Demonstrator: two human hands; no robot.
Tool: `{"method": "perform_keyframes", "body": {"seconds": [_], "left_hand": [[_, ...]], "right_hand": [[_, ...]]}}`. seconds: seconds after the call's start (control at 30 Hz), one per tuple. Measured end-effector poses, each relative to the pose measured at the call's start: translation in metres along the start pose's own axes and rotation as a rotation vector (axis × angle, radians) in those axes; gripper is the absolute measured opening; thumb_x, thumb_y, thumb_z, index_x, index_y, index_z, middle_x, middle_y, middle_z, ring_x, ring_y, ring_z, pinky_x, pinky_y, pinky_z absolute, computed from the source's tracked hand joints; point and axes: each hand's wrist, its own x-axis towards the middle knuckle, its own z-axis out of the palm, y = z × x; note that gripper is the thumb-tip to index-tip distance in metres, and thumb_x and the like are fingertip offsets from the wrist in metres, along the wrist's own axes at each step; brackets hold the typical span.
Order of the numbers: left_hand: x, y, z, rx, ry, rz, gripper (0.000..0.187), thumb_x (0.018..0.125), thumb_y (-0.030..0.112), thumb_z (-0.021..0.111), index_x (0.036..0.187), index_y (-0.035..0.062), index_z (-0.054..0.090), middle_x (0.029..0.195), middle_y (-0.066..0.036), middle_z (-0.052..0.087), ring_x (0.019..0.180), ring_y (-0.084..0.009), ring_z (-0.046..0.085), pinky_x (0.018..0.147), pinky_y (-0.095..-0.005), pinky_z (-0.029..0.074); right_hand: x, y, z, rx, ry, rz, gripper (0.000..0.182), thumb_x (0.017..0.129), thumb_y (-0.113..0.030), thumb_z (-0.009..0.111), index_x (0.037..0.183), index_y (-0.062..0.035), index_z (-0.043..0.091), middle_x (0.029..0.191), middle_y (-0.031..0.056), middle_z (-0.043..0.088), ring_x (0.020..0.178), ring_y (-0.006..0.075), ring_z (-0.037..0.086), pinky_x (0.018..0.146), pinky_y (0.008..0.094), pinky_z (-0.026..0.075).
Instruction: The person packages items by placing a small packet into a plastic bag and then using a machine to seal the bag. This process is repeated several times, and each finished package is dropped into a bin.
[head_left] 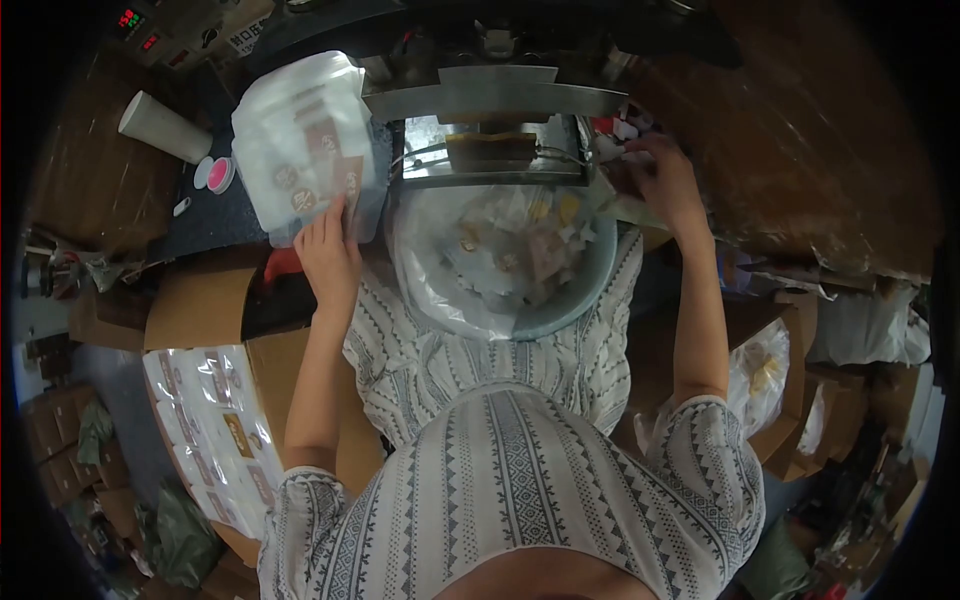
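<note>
My left hand point(330, 248) rests with its fingers on the lower edge of a stack of printed translucent bags point(300, 140); whether it pinches one is unclear. At the right end of the metal machine point(495, 150), my right hand point(660, 175) is bent over small red and white items point(615, 128). What its fingertips hold, if anything, is too small to tell. Between my arms, under the machine, sits a round basin point(595, 290) lined with clear plastic, with small packets point(545, 250) inside.
A white cylinder point(165, 127) and a small pot with pink contents point(219, 175) lie at the upper left. An open carton of packed bags point(215, 430) stands at the lower left. Another carton point(790, 400) with plastic bags is at the right.
</note>
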Motion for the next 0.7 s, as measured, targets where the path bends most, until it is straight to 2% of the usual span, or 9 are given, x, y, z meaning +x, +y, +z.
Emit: {"method": "perform_keyframes", "body": {"seconds": [0.03, 0.1, 0.2, 0.3, 0.37, 0.43, 0.5, 0.57, 0.7], "left_hand": [[0.001, 0.001, -0.005, -0.018, 0.010, 0.018, 0.027, 0.085, 0.012, 0.063, 0.111, 0.0057, 0.061, 0.097, -0.011, 0.063, 0.092, -0.0312, 0.060, 0.084, -0.0402, 0.042], [0.001, 0.000, -0.011, -0.087, -0.025, -0.027, 0.019, 0.085, 0.011, 0.063, 0.104, 0.0049, 0.063, 0.092, -0.011, 0.062, 0.086, -0.0321, 0.060, 0.078, -0.0397, 0.044], [0.001, 0.016, -0.027, -0.228, -0.019, -0.075, 0.011, 0.084, 0.008, 0.063, 0.094, 0.0033, 0.065, 0.086, -0.012, 0.060, 0.076, -0.0337, 0.059, 0.068, -0.0386, 0.046], [0.001, 0.052, -0.044, -0.332, -0.001, -0.090, 0.012, 0.081, 0.002, 0.064, 0.093, 0.0021, 0.064, 0.084, -0.013, 0.058, 0.071, -0.0329, 0.059, 0.062, -0.0370, 0.047], [0.002, 0.068, -0.049, -0.370, -0.008, -0.038, 0.015, 0.079, 0.001, 0.065, 0.093, 0.0034, 0.064, 0.083, -0.012, 0.058, 0.072, -0.0321, 0.059, 0.060, -0.0368, 0.047], [0.008, 0.083, -0.051, -0.425, 0.028, 0.039, 0.015, 0.078, 0.000, 0.065, 0.092, 0.0049, 0.064, 0.082, -0.010, 0.058, 0.071, -0.0315, 0.059, 0.060, -0.0376, 0.047], [0.009, 0.088, -0.053, -0.429, 0.007, 0.029, 0.013, 0.077, 0.000, 0.065, 0.089, 0.0055, 0.064, 0.081, -0.010, 0.058, 0.071, -0.0313, 0.059, 0.060, -0.0379, 0.047], [0.011, 0.091, -0.052, -0.483, -0.016, 0.166, 0.012, 0.078, 0.001, 0.066, 0.089, 0.0056, 0.064, 0.080, -0.010, 0.058, 0.072, -0.0310, 0.059, 0.060, -0.0375, 0.047], [0.011, 0.098, -0.031, -0.609, -0.239, 0.125, 0.011, 0.083, 0.003, 0.063, 0.094, 0.0030, 0.066, 0.084, -0.013, 0.063, 0.068, -0.0268, 0.062, 0.061, -0.0311, 0.048]], "right_hand": [[-0.004, -0.005, -0.005, 0.043, 0.052, -0.009, 0.031, 0.078, -0.004, 0.062, 0.109, -0.0031, 0.064, 0.111, 0.0184, 0.060, 0.094, 0.0326, 0.063, 0.083, 0.0366, 0.050], [-0.013, -0.014, -0.015, 0.087, 0.097, -0.018, 0.031, 0.078, -0.003, 0.061, 0.109, -0.0026, 0.064, 0.115, 0.0178, 0.058, 0.098, 0.0346, 0.061, 0.086, 0.0376, 0.049], [-0.021, -0.030, -0.022, 0.113, 0.121, 0.005, 0.026, 0.081, -0.006, 0.062, 0.107, -0.0026, 0.063, 0.106, 0.0149, 0.063, 0.090, 0.0312, 0.064, 0.078, 0.0343, 0.050], [-0.027, -0.065, -0.010, 0.494, 0.113, 0.025, 0.023, 0.084, -0.008, 0.063, 0.107, -0.0037, 0.063, 0.092, 0.0128, 0.065, 0.081, 0.0282, 0.065, 0.071, 0.0334, 0.052], [-0.035, -0.109, -0.008, 0.498, -0.124, -0.216, 0.018, 0.087, -0.006, 0.062, 0.105, -0.0020, 0.064, 0.096, 0.0099, 0.066, 0.083, 0.0150, 0.063, 0.073, 0.0270, 0.049], [-0.035, -0.133, 0.000, 0.393, -0.139, -0.283, 0.018, 0.086, -0.007, 0.063, 0.104, -0.0024, 0.064, 0.092, 0.0109, 0.066, 0.082, 0.0183, 0.063, 0.072, 0.0288, 0.050], [-0.035, -0.140, 0.009, 0.237, -0.026, -0.553, 0.020, 0.085, -0.009, 0.065, 0.104, -0.0029, 0.064, 0.091, 0.0118, 0.065, 0.081, 0.0224, 0.064, 0.071, 0.0315, 0.051], [-0.033, -0.140, 0.015, 0.285, -0.082, -0.582, 0.022, 0.085, -0.010, 0.066, 0.105, -0.0034, 0.064, 0.090, 0.0119, 0.065, 0.080, 0.0241, 0.063, 0.070, 0.0324, 0.051], [-0.028, -0.131, 0.026, 0.391, -0.176, -0.505, 0.027, 0.085, -0.011, 0.065, 0.111, -0.0044, 0.062, 0.090, 0.0116, 0.065, 0.079, 0.0236, 0.064, 0.070, 0.0325, 0.050]]}}
